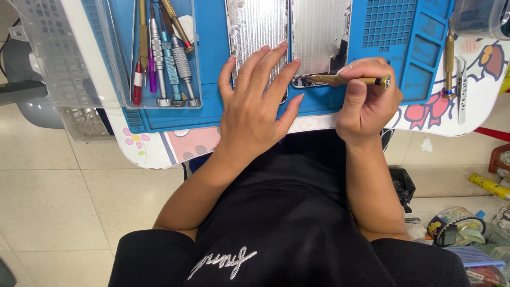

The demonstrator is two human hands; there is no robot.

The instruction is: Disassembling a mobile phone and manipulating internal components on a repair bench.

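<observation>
Two hands, left hand [254,106] flat, fingers spread on phone frame [257,32], right hand [364,101] grip closed around gold screwdriver [350,80]

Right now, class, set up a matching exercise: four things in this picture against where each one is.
Things:
1. left hand
2. right hand
3. clear tray of screwdrivers
4. tweezers

Places:
A. far right, off the blue mat
B. flat on the left metal panel
C. left end of the mat
D. gripping a gold screwdriver

Pairs: 1-B, 2-D, 3-C, 4-A
</observation>
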